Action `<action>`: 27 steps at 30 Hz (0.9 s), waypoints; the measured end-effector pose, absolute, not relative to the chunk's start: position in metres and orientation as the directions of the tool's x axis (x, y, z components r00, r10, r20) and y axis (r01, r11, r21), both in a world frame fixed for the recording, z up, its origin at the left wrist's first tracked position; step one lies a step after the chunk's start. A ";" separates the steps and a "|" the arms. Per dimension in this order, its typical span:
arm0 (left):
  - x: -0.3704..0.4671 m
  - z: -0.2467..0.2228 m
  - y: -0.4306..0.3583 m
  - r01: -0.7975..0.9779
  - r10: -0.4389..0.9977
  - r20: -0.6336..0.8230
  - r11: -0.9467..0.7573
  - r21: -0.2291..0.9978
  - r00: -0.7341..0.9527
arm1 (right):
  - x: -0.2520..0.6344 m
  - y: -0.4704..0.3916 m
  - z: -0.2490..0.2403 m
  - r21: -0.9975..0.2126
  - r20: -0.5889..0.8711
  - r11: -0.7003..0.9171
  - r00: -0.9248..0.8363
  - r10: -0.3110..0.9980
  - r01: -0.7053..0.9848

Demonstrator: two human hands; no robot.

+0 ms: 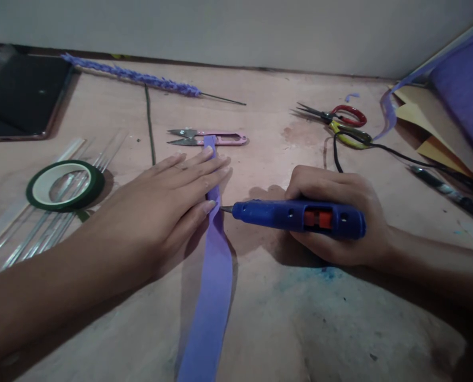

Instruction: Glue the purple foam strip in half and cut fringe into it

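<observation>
A long purple strip [216,265], apparently crepe paper, runs from the near edge of the view up to the pink thread snips [226,139], its far end lying over them. My left hand [168,193] rests flat across the strip, fingers stretched out and pressing it to the table. In my right hand [340,185] is a blue hot glue gun [276,213], its fingers wrapped round the handle. The gun's metal nozzle points left and meets the strip's right edge, just beside my left fingertips. Whether glue is coming out cannot be made out.
A green tape roll [96,185] sits on clear glue sticks [33,246] at left, near a dark tablet or phone [21,101]. Behind lie a purple fringed stem [136,77] and a green wire [149,124]. Scissors [327,115], a black cord [403,154] and a pen [451,192] lie right.
</observation>
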State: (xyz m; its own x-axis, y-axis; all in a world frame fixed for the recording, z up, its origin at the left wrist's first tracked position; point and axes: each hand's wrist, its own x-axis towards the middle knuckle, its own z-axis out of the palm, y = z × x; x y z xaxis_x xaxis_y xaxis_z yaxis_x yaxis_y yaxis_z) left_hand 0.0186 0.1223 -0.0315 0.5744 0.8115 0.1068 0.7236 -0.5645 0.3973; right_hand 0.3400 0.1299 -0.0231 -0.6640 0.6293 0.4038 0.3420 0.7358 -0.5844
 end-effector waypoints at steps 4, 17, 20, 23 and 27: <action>0.019 -0.035 0.122 0.726 0.802 0.117 -0.583 0.365 0.586 | 0.339 0.130 -0.023 -0.587 0.397 0.733 -0.666 0.631 0.345; 0.020 -0.034 0.123 0.736 0.810 0.108 -0.572 0.362 0.576 | 0.338 0.129 -0.023 -0.605 0.369 0.718 -0.679 0.635 0.343; 0.020 -0.034 0.123 0.733 0.812 0.108 -0.567 0.376 0.573 | 0.338 0.129 -0.022 -0.606 0.372 0.719 -0.679 0.633 0.339; 0.020 -0.033 0.123 0.727 0.814 0.107 -0.562 0.395 0.571 | 0.338 0.130 -0.021 -0.606 0.377 0.722 -0.679 0.630 0.334; 0.022 -0.032 0.123 0.722 0.815 0.104 -0.558 0.408 0.571 | 0.338 0.129 -0.019 -0.606 0.356 0.714 -0.684 0.637 0.350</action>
